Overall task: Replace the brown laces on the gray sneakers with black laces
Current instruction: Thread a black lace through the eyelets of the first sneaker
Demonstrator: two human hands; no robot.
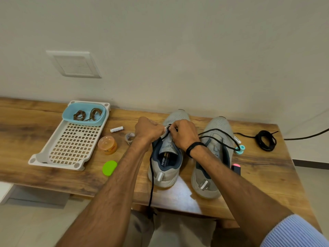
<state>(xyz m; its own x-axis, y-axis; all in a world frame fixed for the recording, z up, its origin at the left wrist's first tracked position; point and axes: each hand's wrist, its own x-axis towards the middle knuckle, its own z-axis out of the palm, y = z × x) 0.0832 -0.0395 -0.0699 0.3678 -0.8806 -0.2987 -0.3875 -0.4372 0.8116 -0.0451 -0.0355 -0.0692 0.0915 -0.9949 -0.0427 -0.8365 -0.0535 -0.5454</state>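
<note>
I watched the left hand (147, 130) curl its fingers on the eyelet edge of one gray mesh sneaker (165, 157) standing mid-way along the wooden desk (26, 139). The right hand (183, 134) pinched the thin black lace (151, 184), whose free end hung over the front edge. The coiled brown laces (87, 114) lay in a pale blue bowl (99, 120) near the back left corner.

Tub (83, 123) seemingly on far end of tray (44, 151), sneakers (216, 126) right, coiled lace (266, 141) rightmost.
</note>
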